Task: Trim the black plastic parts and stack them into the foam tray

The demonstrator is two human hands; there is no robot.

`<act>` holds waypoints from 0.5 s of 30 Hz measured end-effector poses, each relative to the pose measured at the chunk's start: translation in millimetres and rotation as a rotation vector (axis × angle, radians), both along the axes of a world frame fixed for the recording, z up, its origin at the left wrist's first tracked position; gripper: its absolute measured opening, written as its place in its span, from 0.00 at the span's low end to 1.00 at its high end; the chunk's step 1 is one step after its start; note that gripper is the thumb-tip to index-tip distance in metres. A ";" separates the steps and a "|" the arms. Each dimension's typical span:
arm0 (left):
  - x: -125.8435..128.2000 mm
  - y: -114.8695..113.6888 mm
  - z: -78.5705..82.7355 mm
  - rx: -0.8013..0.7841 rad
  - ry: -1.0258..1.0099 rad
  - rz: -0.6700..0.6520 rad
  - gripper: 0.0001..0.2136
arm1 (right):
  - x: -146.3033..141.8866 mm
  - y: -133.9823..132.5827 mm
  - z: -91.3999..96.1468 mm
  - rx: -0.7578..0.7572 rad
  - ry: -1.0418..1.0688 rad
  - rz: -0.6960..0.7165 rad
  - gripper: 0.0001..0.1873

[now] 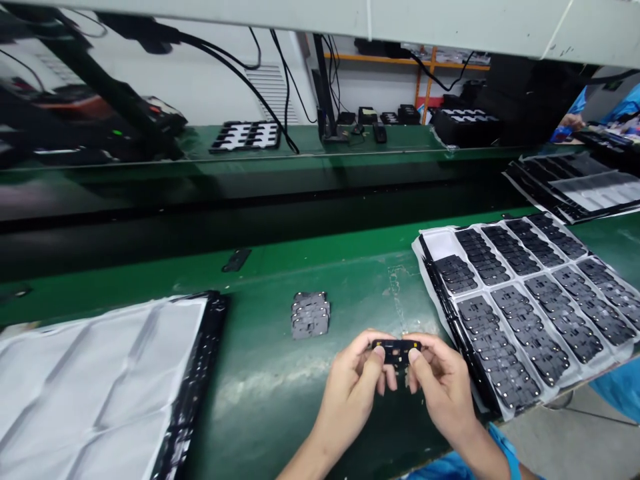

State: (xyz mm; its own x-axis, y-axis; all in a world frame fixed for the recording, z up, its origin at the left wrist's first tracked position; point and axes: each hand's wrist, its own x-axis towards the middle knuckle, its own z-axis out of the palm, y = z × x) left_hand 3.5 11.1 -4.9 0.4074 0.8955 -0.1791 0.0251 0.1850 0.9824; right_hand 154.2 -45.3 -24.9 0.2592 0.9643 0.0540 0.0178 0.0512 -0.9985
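Between my two hands is a small flat black plastic part (397,351) with little gold-coloured spots, held above the green bench. My left hand (357,373) pinches its left end between thumb and fingers. The right end is pinched the same way by my right hand (440,377). Just beyond my left hand, a short overlapping row of similar dark grey parts (311,315) lies on the bench. To the right of my right hand is a compartment tray (443,245) lined in white, filled with rows of such parts; one back-left compartment is only partly filled.
At left lies a stack of trays covered in white lining (100,380). A single dark part (237,260) rests near the bench's sunken dark channel (250,207). More trays (590,183) are at far right. Cables (225,57) hang over the back shelf, and a person's hand (570,122) shows at far right.
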 end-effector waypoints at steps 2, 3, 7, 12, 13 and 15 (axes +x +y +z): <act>-1.0 -0.5 -0.7 0.012 -0.014 0.007 0.18 | -0.8 1.3 2.0 0.015 0.008 -0.003 0.12; -1.6 -0.8 -1.1 0.019 -0.020 0.008 0.18 | -1.0 1.7 2.5 0.017 0.011 -0.004 0.12; -4.7 -2.8 -1.8 0.037 -0.052 0.001 0.17 | -1.8 1.2 1.5 0.003 0.018 -0.003 0.11; -8.9 -5.4 -1.4 0.042 -0.073 0.000 0.16 | -3.3 0.0 -0.7 -0.018 0.011 -0.001 0.12; -9.4 -5.5 -1.3 0.040 -0.074 0.003 0.16 | -3.8 0.2 -0.8 -0.019 0.010 0.002 0.12; -9.7 -5.4 -1.4 0.036 -0.070 0.007 0.15 | -4.7 0.8 -0.3 -0.014 0.007 0.006 0.12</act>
